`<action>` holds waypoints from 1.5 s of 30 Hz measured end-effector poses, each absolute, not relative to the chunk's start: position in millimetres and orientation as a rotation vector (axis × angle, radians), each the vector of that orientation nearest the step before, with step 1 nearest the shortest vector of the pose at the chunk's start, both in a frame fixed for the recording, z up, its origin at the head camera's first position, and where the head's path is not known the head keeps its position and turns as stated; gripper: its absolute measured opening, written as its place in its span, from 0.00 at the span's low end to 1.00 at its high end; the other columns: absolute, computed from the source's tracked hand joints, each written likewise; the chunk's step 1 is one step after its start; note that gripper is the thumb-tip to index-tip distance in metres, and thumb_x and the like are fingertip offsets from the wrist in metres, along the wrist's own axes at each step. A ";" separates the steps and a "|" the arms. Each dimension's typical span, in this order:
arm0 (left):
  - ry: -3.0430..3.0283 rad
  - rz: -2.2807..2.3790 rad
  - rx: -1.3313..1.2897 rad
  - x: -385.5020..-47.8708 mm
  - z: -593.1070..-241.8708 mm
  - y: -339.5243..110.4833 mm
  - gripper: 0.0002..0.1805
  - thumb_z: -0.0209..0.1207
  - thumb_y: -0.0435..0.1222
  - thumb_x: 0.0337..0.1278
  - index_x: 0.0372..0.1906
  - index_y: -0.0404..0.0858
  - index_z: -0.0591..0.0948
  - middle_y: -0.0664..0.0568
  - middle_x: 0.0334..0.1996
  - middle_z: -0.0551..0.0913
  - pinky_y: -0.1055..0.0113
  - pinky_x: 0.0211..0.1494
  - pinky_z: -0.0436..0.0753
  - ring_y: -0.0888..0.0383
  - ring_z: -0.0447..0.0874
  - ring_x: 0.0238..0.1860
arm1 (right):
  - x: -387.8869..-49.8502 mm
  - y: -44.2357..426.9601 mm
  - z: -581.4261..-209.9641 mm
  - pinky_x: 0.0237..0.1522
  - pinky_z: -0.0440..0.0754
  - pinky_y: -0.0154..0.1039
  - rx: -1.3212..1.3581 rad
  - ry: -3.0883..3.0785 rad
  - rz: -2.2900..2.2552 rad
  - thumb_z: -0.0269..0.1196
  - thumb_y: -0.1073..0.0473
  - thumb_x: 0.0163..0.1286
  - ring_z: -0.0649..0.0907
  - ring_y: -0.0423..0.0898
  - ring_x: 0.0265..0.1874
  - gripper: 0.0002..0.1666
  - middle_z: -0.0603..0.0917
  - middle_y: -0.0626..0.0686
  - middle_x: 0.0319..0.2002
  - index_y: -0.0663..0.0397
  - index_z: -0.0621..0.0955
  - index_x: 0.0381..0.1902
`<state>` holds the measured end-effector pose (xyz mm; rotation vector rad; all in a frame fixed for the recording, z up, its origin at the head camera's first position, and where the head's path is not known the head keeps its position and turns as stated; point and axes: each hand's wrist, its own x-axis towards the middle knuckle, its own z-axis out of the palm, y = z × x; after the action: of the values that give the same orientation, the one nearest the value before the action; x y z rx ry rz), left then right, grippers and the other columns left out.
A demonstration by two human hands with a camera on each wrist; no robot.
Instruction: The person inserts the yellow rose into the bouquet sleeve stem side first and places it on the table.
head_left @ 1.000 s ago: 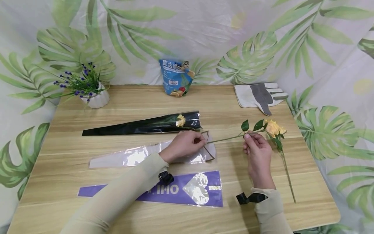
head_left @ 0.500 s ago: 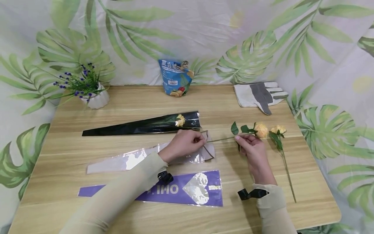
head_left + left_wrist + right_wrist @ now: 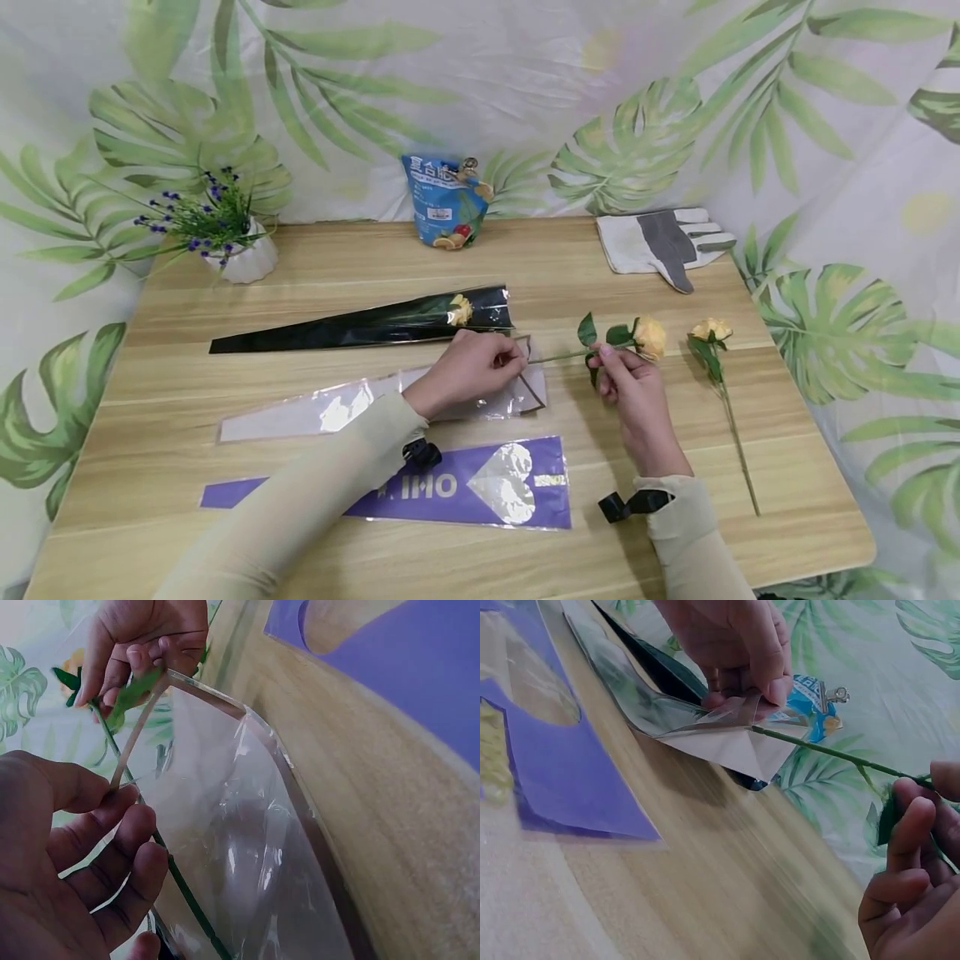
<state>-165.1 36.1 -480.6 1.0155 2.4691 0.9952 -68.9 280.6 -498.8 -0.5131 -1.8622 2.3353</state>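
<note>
With curled fingers, the left hand (image 3: 480,368) pinches the white wrapper (image 3: 343,406) at its mouth, the right hand (image 3: 636,398) the rose (image 3: 649,337), stem partly inside, apparently mid-insertion, calling for a straight push.

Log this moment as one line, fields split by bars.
left hand: pinches pale wrapper edge | right hand: holds rose by stem | rose: stem partly in wrapper, bloom outside

Wooden table (image 3: 337,268) | plant (image 3: 236,243), pouch (image 3: 442,200), glove (image 3: 663,242) line the back | black sleeve (image 3: 360,323), pale sleeve (image 3: 341,407), purple sleeve (image 3: 461,487) span the middle | rose (image 3: 710,333) lies right
</note>
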 end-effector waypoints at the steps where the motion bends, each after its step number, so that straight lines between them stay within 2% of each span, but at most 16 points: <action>1: 2.472 1.005 1.018 -165.2 -480.8 35.9 0.10 0.58 0.42 0.70 0.36 0.47 0.88 0.67 0.25 0.81 0.57 0.48 0.65 0.65 0.75 0.27 | -68.8 280.6 -499.1 0.21 0.68 0.30 -0.509 -1.859 2.331 0.66 0.52 0.73 0.74 0.40 0.18 0.17 0.86 0.50 0.30 0.62 0.87 0.45; 4: 2.488 1.030 1.036 -166.1 -481.9 35.4 0.10 0.58 0.42 0.69 0.35 0.49 0.87 0.67 0.26 0.81 0.58 0.47 0.65 0.66 0.75 0.28 | -67.9 279.8 -500.7 0.22 0.68 0.30 -0.502 -1.879 2.324 0.67 0.52 0.72 0.74 0.41 0.18 0.15 0.85 0.51 0.29 0.60 0.88 0.42; 11: 2.482 1.072 1.077 -165.5 -482.3 36.5 0.09 0.58 0.42 0.69 0.35 0.50 0.87 0.67 0.27 0.80 0.58 0.49 0.66 0.66 0.75 0.28 | -67.7 269.7 -509.2 0.24 0.69 0.31 -0.488 -2.033 2.312 0.70 0.51 0.69 0.74 0.40 0.21 0.18 0.85 0.49 0.31 0.58 0.87 0.47; 15: 2.483 1.088 1.092 -164.2 -481.3 37.3 0.09 0.58 0.41 0.69 0.35 0.49 0.87 0.67 0.26 0.79 0.57 0.50 0.66 0.67 0.75 0.28 | -68.9 260.2 -510.5 0.25 0.69 0.30 -0.528 -1.787 2.351 0.72 0.56 0.67 0.75 0.39 0.24 0.15 0.85 0.49 0.35 0.58 0.86 0.48; 19: 2.481 1.106 1.079 -163.0 -479.7 36.4 0.09 0.58 0.41 0.70 0.35 0.48 0.87 0.67 0.24 0.79 0.57 0.51 0.66 0.66 0.75 0.26 | -67.3 254.7 -508.0 0.28 0.73 0.30 -0.528 -1.546 2.409 0.71 0.55 0.68 0.78 0.42 0.28 0.19 0.86 0.51 0.40 0.59 0.84 0.52; 22: 2.476 1.147 1.036 -163.0 -478.8 36.1 0.10 0.57 0.42 0.70 0.32 0.49 0.86 0.66 0.22 0.78 0.56 0.53 0.65 0.64 0.75 0.25 | -65.7 253.8 -507.1 0.28 0.73 0.31 -0.493 -1.521 2.392 0.70 0.54 0.69 0.79 0.43 0.27 0.17 0.85 0.53 0.39 0.59 0.83 0.49; 26: 2.500 1.208 0.995 -162.7 -477.6 38.0 0.11 0.57 0.42 0.69 0.29 0.52 0.84 0.66 0.19 0.78 0.55 0.57 0.61 0.64 0.74 0.24 | -63.9 250.4 -507.4 0.25 0.71 0.31 -0.413 -1.609 2.292 0.70 0.58 0.69 0.77 0.42 0.22 0.13 0.86 0.53 0.34 0.62 0.83 0.44; 30: 2.529 1.227 1.016 -160.5 -473.9 39.8 0.10 0.57 0.41 0.69 0.30 0.52 0.85 0.68 0.20 0.78 0.55 0.57 0.60 0.66 0.75 0.26 | -63.4 243.7 -506.2 0.25 0.75 0.31 -0.381 -1.645 2.216 0.70 0.60 0.68 0.76 0.41 0.20 0.11 0.87 0.52 0.32 0.64 0.84 0.42; 38: 2.556 1.217 1.057 -157.6 -466.3 40.1 0.09 0.58 0.40 0.68 0.31 0.51 0.85 0.69 0.23 0.78 0.55 0.57 0.60 0.68 0.75 0.27 | -62.2 235.3 -505.0 0.26 0.76 0.30 -0.367 -1.657 2.207 0.70 0.62 0.68 0.76 0.39 0.22 0.09 0.88 0.53 0.34 0.61 0.85 0.42; 45: 2.630 1.169 1.105 -153.9 -465.0 40.6 0.08 0.59 0.42 0.69 0.30 0.53 0.81 0.69 0.25 0.77 0.55 0.58 0.60 0.68 0.73 0.29 | -56.4 225.3 -507.7 0.28 0.75 0.33 -0.396 -1.737 2.259 0.71 0.62 0.67 0.75 0.40 0.24 0.09 0.83 0.49 0.31 0.60 0.84 0.42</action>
<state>-153.9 40.6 -465.0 1.1053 2.6304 1.1691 -56.4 225.3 -507.7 -0.3962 -1.7372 2.2588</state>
